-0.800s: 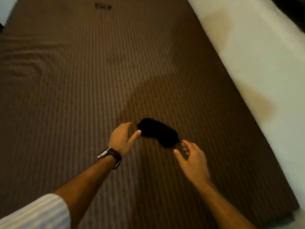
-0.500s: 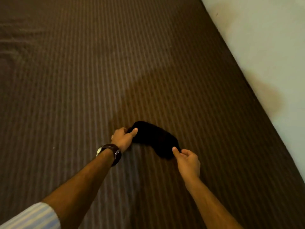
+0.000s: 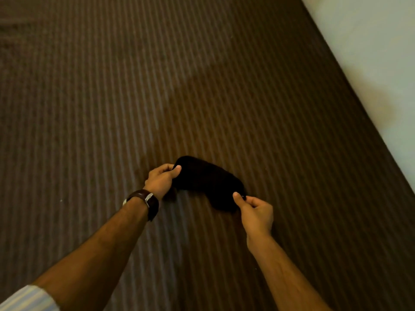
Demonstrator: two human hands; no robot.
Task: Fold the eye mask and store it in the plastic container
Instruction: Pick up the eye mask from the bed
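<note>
A black eye mask (image 3: 207, 181) is stretched between both hands just above the brown striped bed cover (image 3: 134, 86). My left hand (image 3: 162, 179), with a brown watch on its wrist, pinches the mask's left end between thumb and fingers. My right hand (image 3: 254, 212) pinches the mask's right end the same way. The mask runs at a slant, its left end farther from me than its right. No plastic container is in view.
The bed cover fills most of the view, with light creases at the upper left. A pale floor (image 3: 370, 52) runs along the bed's right edge, from the top right corner downward.
Both hands were open on either side of the mask lying on the cover. They closed on its two ends and now hold it pinched; the camera has moved closer.
</note>
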